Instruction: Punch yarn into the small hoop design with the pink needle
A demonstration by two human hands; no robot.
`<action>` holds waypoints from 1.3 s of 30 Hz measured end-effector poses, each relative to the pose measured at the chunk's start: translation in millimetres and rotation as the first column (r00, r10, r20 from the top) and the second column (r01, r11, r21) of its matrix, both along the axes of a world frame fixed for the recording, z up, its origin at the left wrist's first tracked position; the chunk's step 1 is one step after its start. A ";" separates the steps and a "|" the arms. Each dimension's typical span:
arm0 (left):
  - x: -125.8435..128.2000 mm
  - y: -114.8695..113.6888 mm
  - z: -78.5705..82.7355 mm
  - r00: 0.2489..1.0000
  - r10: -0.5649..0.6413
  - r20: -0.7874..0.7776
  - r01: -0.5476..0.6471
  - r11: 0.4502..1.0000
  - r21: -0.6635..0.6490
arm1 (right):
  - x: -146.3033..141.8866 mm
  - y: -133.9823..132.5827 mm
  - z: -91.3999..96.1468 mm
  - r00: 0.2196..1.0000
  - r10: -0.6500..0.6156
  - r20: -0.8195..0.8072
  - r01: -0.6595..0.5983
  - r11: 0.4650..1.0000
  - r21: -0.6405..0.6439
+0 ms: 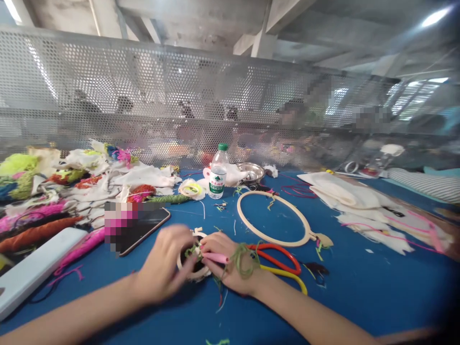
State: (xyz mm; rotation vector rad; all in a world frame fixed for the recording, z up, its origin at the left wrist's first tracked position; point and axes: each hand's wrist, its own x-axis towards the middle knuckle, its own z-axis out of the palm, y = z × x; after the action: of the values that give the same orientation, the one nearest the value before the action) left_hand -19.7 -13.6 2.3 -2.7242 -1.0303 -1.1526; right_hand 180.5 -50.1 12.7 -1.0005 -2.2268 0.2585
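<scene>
A small round embroidery hoop (196,275) with dark fabric and green yarn work (189,250) lies in front of me, partly hidden by both hands. My left hand (163,266) is over the hoop's left side, its fingers reaching toward the yarn work; motion smears them, so their grip is unclear. My right hand (230,268) is closed around a slim pink-handled tool (216,258) at the hoop's right side. The tool's tip is hidden. Loose green yarn (244,261) loops over my right wrist. Beside that wrist are red-handled (283,256) and yellow-handled (293,278) tools, perhaps scissors, partly covered.
A larger empty hoop (247,225) lies behind my right hand. A phone (145,231), a white case (39,270) and piled yarn and cloth (93,179) are at left. A water bottle (217,175) stands before a perforated metal screen (151,86); folded white cloth (341,194) lies right.
</scene>
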 end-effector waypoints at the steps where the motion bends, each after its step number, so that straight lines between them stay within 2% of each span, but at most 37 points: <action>1: 0.0 12.5 6.3 0.999 0.022 -0.034 -0.024 0.998 -0.065 | 0.8 0.1 0.7 1.000 0.018 0.004 -0.018 1.000 0.012; 3: -1.7 30.6 13.2 0.993 0.058 -0.107 -0.082 0.966 -0.244 | 2.3 0.6 1.8 0.998 0.054 0.015 -0.054 0.998 0.038; 5: -2.7 37.8 12.6 0.991 0.047 -0.126 -0.094 0.916 -0.391 | 3.6 1.6 1.8 0.996 0.087 0.021 -0.088 0.994 0.060; 9: 3.3 27.9 3.9 0.999 -0.006 0.039 0.028 0.816 -0.577 | 5.8 3.7 -1.9 0.995 0.098 -0.001 -0.098 0.993 0.071; 13: 10.4 18.3 4.7 0.975 0.025 0.219 0.157 0.619 -0.770 | 6.9 4.0 -3.6 0.996 0.084 0.006 -0.084 0.992 0.095; 15: 11.0 19.6 7.7 0.957 0.018 0.289 0.226 0.577 -0.785 | 6.5 3.5 -2.0 0.996 0.087 0.031 -0.090 0.988 0.127; 19: 8.6 23.8 11.6 0.923 -0.009 0.383 0.324 0.553 -0.767 | 5.3 2.8 -0.2 0.991 0.114 0.074 -0.125 0.977 0.173; 22: 7.2 21.9 11.1 0.897 -0.054 0.439 0.410 0.478 -0.777 | 5.2 2.7 -3.9 0.993 0.116 0.036 -0.120 0.978 0.170; 24: 7.3 19.5 9.7 0.885 -0.095 0.456 0.450 0.426 -0.784 | 5.3 2.4 -6.2 0.992 0.122 -0.013 -0.120 0.986 0.119; 26: 7.8 18.2 8.2 0.887 -0.115 0.448 0.454 0.406 -0.793 | 5.3 2.0 -6.2 0.990 0.122 -0.065 -0.120 0.992 0.031; 29: 8.7 19.5 7.2 0.901 -0.109 0.420 0.424 0.425 -0.800 | 6.0 2.4 -2.4 0.989 0.099 -0.108 -0.107 0.992 -0.069; 33: 10.2 23.7 8.5 0.912 -0.127 0.390 0.404 0.443 -0.800 | 9.1 4.8 3.0 0.988 0.113 -0.108 -0.122 0.989 -0.085; 39: 12.1 24.8 9.7 0.904 -0.113 0.411 0.421 0.398 -0.815 | 11.6 4.3 1.1 0.996 0.010 -0.083 -0.025 0.983 -0.181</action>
State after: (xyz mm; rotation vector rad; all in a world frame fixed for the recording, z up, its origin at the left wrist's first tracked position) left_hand -7.6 11.2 12.0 -3.7509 -1.6901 -1.3519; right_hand 192.1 -45.8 13.8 -1.0462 -2.1674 0.5101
